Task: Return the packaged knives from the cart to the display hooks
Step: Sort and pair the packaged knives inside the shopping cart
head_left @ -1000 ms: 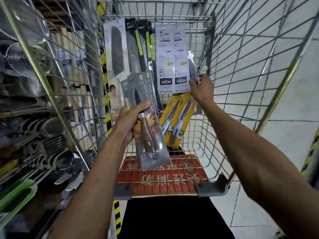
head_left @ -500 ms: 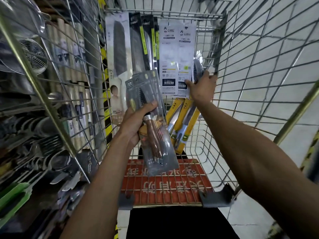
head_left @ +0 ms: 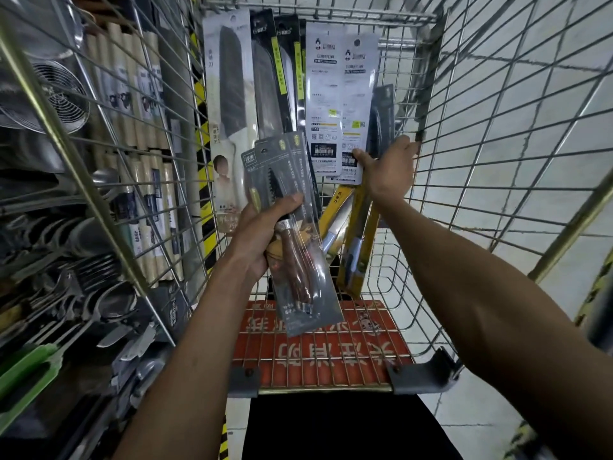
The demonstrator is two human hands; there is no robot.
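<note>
Gathering step, judged: packs in cart (head_left: 497, 127), none hung yet. Left hand (head_left: 262, 234) grips grey packs of wooden-handled knives (head_left: 298, 260) mid-length, above red seat flap (head_left: 318, 353). Right hand (head_left: 388, 171) pinches lower edge of white-backed packs (head_left: 335, 94) leaning on cart's far wall; yellow packs (head_left: 358, 240) below. Next likely: lift bundle out, turn to display, hang each. Barcodes visible, print too small to read; flap's characters upside down.

Knife packs (head_left: 341, 101) stand in the cart (head_left: 497, 134) against its far end; shelves (head_left: 66, 194) lie left.
</note>
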